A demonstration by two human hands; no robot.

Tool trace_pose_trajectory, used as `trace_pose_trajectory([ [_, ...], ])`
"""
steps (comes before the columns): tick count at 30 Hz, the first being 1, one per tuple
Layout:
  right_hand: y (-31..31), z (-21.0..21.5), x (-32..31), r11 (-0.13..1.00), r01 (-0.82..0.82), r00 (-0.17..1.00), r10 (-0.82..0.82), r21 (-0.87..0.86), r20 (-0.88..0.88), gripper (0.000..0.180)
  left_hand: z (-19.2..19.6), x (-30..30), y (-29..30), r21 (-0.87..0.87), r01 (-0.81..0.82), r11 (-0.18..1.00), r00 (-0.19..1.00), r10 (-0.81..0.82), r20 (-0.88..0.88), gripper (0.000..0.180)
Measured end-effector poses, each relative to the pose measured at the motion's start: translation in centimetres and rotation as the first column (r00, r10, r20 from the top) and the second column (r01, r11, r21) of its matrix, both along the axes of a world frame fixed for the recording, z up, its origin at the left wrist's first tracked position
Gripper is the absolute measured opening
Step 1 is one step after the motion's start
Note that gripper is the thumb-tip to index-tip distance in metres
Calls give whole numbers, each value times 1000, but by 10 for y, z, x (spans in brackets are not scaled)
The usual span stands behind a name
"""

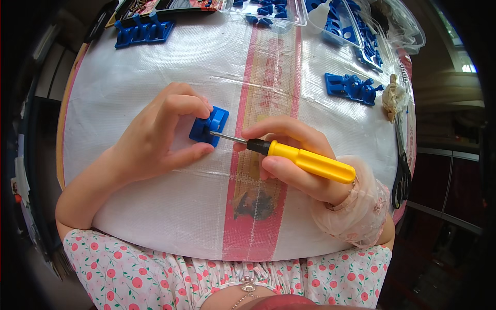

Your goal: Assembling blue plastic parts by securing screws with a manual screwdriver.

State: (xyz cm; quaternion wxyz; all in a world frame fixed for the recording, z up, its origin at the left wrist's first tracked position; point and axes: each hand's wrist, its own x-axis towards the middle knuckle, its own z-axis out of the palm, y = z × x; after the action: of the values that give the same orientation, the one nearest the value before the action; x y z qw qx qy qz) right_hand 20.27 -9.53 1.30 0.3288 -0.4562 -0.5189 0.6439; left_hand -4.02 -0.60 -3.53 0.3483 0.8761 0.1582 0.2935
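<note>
My left hand (168, 126) is closed on a small blue plastic part (219, 118) with a flat rectangular base, gripping it between thumb and fingers just left of the table's middle. In my right hand (292, 150) is a screwdriver (312, 164) with a yellow handle, a black collar and a steel shaft. Its shaft points left, and the tip meets the raised middle of the blue part. Whether a screw sits under the tip is too small to tell.
A blue assembly (143, 32) lies at the far left, another (353, 89) at the right. Clear containers (297, 19) of blue pieces line the back. Black scissors (401, 181) rest along the right edge, by a crumpled tan wad (393, 98). A woven white sheet (155, 212) covers the table.
</note>
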Motion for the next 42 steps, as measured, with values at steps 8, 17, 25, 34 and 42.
trace_pose_trajectory([
  [8, 0, -1, -4, 993, 85, 996, -85, 87, -9, 29, 0, -8, 4, -24, 12, 1000, 994, -15, -110, 59],
  [17, -5, 3, 7, 978, 128, 969, -158, -162, -190, 31, 0, -5, 3, -11, 11, 1000, 998, -12, -64, 57],
  [25, 2, -14, 1, 723, 210, 936, -343, 658, 79, 55, 2, -4, 5, -30, 28, 999, 994, -31, -104, 55],
  [34, 2, -20, 5, 822, 197, 964, -262, 534, 47, 77, 2, -5, 2, -23, -150, 988, 981, 145, -131, 55],
  [42, 2, -10, 6, 906, 349, 936, -349, 239, -43, 64, 3, -5, 1, -16, -169, 986, 976, 165, -139, 56],
])
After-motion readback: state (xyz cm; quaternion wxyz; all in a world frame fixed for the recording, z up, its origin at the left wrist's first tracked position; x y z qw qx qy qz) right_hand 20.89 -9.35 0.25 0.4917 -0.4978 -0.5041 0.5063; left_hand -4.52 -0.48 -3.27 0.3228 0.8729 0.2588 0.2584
